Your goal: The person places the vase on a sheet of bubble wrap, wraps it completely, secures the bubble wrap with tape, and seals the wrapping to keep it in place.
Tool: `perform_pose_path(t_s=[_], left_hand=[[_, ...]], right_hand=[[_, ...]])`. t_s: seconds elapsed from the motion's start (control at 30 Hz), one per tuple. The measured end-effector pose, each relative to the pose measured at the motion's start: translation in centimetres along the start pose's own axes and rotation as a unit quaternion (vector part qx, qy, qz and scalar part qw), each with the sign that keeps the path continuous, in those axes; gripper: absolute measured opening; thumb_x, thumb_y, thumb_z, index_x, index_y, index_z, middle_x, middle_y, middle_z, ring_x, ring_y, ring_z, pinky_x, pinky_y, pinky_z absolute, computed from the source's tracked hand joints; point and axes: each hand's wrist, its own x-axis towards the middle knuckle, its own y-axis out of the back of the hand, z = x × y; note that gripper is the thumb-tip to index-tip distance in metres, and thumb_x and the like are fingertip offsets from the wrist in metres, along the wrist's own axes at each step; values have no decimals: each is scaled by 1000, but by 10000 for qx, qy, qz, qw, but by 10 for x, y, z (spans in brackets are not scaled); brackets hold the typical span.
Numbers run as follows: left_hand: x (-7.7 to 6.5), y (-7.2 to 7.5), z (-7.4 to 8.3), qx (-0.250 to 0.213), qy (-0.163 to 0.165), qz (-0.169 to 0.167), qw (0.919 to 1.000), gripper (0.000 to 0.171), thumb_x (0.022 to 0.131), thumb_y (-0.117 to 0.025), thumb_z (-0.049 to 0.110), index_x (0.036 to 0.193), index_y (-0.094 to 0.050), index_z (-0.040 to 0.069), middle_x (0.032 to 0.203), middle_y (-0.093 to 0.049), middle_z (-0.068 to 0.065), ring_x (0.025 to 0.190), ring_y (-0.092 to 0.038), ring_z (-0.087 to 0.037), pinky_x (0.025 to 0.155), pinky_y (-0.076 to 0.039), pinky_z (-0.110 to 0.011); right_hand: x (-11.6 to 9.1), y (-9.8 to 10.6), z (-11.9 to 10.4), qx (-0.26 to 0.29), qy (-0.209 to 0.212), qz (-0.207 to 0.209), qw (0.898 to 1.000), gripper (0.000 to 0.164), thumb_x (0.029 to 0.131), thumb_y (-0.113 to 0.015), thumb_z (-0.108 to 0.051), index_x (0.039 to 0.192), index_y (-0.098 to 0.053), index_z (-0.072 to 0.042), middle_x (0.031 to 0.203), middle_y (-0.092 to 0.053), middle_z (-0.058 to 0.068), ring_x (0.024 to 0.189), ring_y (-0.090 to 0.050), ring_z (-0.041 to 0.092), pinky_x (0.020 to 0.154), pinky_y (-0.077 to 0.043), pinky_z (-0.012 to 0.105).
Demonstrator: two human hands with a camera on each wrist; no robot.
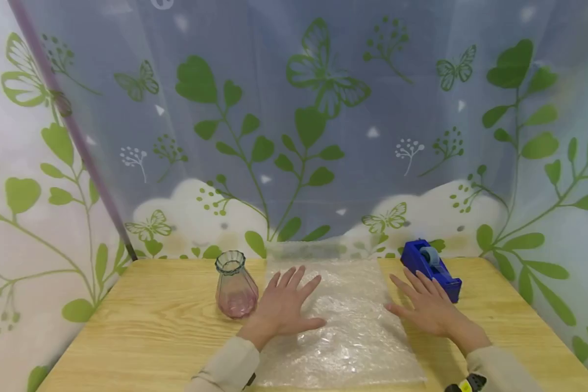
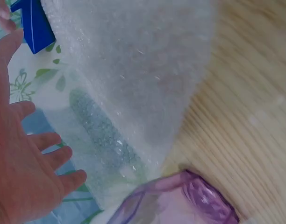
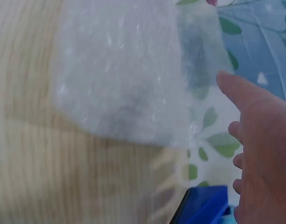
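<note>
A sheet of bubble wrap (image 1: 348, 326) lies flat on the wooden table, its far end bent up against the curtain behind. Over its left part my left hand (image 1: 286, 305) is spread, fingers straight and holding nothing. My right hand (image 1: 428, 307) hovers by the sheet's right edge, fingers extended and apart. Just left of my left hand stands an upright glass vase (image 1: 236, 288), clear with a pink base and a scalloped rim; its pink lower part (image 2: 206, 200) shows in the left wrist view. Beyond my right hand sits a blue tape dispenser (image 1: 423, 261) with a tape roll.
The wooden table (image 1: 152, 316) runs back to a blue and white curtain (image 1: 255, 98) printed with green leaves and butterflies. Similar fabric hangs at both sides. A thin pole (image 1: 88, 152) slants down the left side to the table's back corner.
</note>
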Motion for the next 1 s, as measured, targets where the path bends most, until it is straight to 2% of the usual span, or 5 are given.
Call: perform_pose_path(t_s=[0.13, 0.37, 0.7, 0.83, 1.0], left_hand=[[-7, 4, -3, 90, -64, 149, 9998, 85, 79, -45, 77, 149, -32, 29, 152, -29, -11, 136, -30, -31, 106, -28, -51], [-9, 8, -2, 171, -236, 502, 9983, 84, 80, -44, 76, 148, -34, 28, 151, -31, -12, 136, -31, -31, 105, -30, -50], [-17, 21, -8, 179, -283, 610, 9976, 83, 82, -44, 74, 149, -33, 27, 149, -34, -11, 136, -30, -31, 106, -28, -50], [-22, 26, -10, 37, -345, 748, 9966, 81, 83, -46, 71, 148, -35, 25, 148, -36, -12, 135, -32, -31, 106, -30, -49], [-29, 31, -11, -473, 6, 844, 9953, 78, 84, -46, 69, 147, -36, 23, 147, -39, -8, 132, -37, -29, 100, -36, -50]], right_hand=[[1, 3, -12, -95, 147, 44, 9998, 72, 92, -48, -58, 147, -36, -13, 153, -18, 21, 137, -11, 48, 104, -6, 66], [2, 8, -32, -173, 243, -47, 9995, 71, 93, -45, -59, 149, -33, -17, 154, -18, 20, 138, -10, 47, 104, -7, 66], [11, 5, -58, -342, 508, -15, 9981, 73, 92, -42, -62, 149, -33, -17, 155, -19, 17, 138, -14, 45, 106, -9, 64], [14, 1, -66, -264, 581, 14, 9980, 72, 92, -43, -61, 149, -34, -17, 154, -21, 18, 138, -15, 45, 105, -11, 65], [19, -5, -74, -109, 658, 45, 9978, 72, 92, -43, -61, 149, -34, -17, 154, -21, 16, 139, -15, 43, 105, -12, 65]])
